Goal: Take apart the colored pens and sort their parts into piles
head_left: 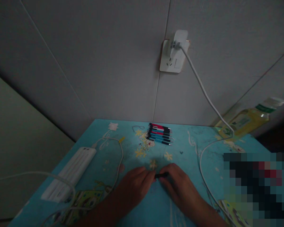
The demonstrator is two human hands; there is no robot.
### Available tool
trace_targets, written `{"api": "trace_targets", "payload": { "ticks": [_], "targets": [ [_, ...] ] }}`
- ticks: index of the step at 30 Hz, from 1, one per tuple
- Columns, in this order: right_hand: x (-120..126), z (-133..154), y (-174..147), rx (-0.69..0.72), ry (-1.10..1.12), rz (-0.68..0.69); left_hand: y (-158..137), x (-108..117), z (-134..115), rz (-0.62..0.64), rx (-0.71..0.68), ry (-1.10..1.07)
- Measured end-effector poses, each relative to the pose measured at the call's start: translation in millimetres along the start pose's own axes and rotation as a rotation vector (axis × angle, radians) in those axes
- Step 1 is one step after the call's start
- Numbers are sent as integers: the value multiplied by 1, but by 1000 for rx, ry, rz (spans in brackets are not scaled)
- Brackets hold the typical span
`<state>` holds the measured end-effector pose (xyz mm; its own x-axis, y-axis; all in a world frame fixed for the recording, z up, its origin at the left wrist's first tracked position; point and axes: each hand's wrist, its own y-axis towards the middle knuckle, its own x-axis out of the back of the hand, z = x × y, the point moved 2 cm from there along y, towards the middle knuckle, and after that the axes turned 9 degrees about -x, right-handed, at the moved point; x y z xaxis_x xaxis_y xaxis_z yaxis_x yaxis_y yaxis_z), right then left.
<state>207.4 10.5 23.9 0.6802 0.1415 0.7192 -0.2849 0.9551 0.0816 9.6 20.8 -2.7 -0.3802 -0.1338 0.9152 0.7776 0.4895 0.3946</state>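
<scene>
Near the front of the table, my left hand (139,182) and my right hand (177,180) face each other. Between them runs a short dark piece that looks like a pen (161,175), its ends covered by my fingers. My left fingers pinch one end, and my right thumb and fingers close round the other. Just beyond my hands lies a row of pens (159,134), side by side, with red, blue and white barrels, black grips and silvery tips.
On the left lies a white power strip (69,173) with a looping cable. Another white cable (203,90) hangs from a charger (179,39) in the wall socket and crosses the table's right side. A bottle of yellow liquid (248,119) stands at the back right. The tablecloth (137,214) is blue, with flowers.
</scene>
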Motion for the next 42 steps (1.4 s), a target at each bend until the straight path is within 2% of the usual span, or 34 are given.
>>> {"api": "trace_targets", "payload": {
  "ticks": [3, 7, 12, 16, 21, 25, 28, 33, 42],
  "targets": [
    [1, 3, 0, 36, -10, 8, -1, -2, 0, -7, -17, -10],
    [-3, 1, 0, 2, -41, 54, 1, 3, -3, 21, -32, -36],
    [-3, 1, 0, -1, 34, 13, 3, 7, -1, 31, -9, -34],
    [-4, -1, 0, -27, -24, 85, 4, 7, 0, 20, -23, -36],
    [-8, -5, -1, -29, 63, 32, 4, 4, 1, 26, 19, -12],
    [-8, -4, -1, -7, 97, 41, 3, 4, 1, 53, 11, 7],
    [-3, -4, 0, -20, 119, -28, 4, 6, 1, 80, 18, 6],
    [7, -5, 3, -68, 155, -145, 6, 9, 4, 81, 125, -15],
    [18, -22, 8, -200, 128, -318, 5, 6, 10, 71, 260, 75]
  ]
}}
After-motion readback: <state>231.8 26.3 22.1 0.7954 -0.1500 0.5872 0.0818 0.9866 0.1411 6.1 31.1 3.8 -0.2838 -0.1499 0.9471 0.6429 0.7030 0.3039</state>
